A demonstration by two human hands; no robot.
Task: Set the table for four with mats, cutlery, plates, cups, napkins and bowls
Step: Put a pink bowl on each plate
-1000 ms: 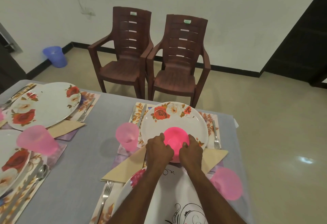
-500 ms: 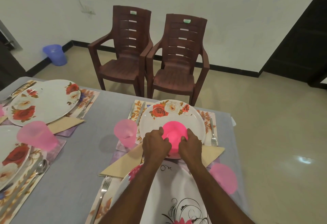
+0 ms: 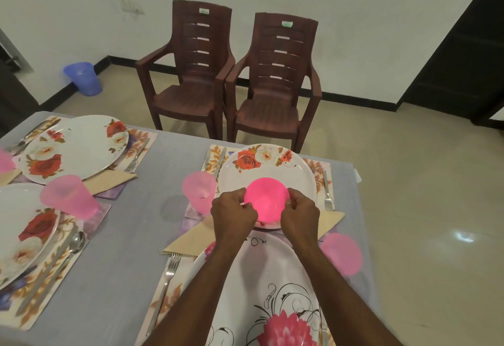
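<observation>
Both my hands, left and right, pinch the light, stiff, probably slick plastic bowl by opposite rims over the plate.

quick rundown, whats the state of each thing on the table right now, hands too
pink bowl: upright on the far rose plate, gripped on both sides
left hand: curled on the bowl's left rim
right hand: curled on the bowl's right rim
pink cup left of that plate: standing on the mat
near flower plate: no bowl on it
left rose plate: no bowl on it
</observation>
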